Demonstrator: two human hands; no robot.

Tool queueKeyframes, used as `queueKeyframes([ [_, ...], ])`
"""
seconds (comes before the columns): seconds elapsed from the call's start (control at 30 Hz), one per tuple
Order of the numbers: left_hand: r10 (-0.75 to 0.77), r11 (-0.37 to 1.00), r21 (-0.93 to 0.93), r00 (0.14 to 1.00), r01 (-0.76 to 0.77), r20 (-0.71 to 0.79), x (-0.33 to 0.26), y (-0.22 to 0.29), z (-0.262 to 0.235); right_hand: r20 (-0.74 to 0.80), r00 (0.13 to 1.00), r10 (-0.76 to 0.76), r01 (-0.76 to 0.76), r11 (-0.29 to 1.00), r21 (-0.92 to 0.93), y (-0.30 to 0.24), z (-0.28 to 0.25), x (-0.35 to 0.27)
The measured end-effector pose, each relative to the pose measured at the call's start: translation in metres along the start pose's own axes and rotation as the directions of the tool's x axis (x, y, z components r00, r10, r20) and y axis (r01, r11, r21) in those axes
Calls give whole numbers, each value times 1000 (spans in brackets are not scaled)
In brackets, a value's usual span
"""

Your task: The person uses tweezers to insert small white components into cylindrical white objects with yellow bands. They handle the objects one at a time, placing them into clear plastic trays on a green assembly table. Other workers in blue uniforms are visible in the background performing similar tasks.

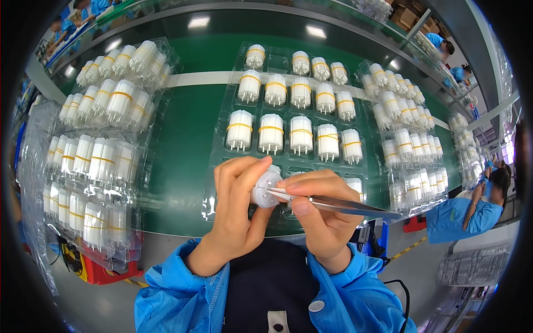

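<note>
1. My left hand [234, 191] grasps a white cylinder [260, 196], fingers and thumb wrapped about its side.
2. The cylinder is in front of my chest, over the near edge of a green bench [186, 127], its round end turned up towards me.
3. My right hand [328, 206] pinches metal tweezers [355, 207] between thumb and fingers. Their tips are at the cylinder's round end; I cannot tell whether they grip anything there.
4. Just beyond my hands, a clear tray [223, 130] lies on the bench. It holds rows of similar white units [301, 135], each with a yellow band round it and thin metal pins at the end nearer me. My hands hide part of the nearest row.
5. To my left and right are more clear trays filled with banded units.
6. My forearms come up from below in blue sleeves [177, 283], over a dark top [266, 277].
7. Far to the right, past the bench, is a co-worker [463, 218] in blue.
</note>
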State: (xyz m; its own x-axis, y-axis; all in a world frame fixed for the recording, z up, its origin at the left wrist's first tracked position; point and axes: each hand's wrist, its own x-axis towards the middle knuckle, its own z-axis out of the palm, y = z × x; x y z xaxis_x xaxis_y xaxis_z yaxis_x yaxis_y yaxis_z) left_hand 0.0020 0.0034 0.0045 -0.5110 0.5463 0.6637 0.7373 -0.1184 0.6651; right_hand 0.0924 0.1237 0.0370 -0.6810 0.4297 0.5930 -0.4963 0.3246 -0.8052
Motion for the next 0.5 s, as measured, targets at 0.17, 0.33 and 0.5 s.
queueKeyframes([
  [0.17,-14,1000,-3,1000,14,-5,0,-1,1,11,1000,-2,2,1000,4,1,-1,1],
  [0.33,-9,1000,5,1000,9,-9,1,0,1,0,1000,14,-14,999,34,2,-1,0],
  [0.5,-8,1000,1,1000,8,0,-1,-3,2,37,999,-15,12,998,60,7,-4,2],
])
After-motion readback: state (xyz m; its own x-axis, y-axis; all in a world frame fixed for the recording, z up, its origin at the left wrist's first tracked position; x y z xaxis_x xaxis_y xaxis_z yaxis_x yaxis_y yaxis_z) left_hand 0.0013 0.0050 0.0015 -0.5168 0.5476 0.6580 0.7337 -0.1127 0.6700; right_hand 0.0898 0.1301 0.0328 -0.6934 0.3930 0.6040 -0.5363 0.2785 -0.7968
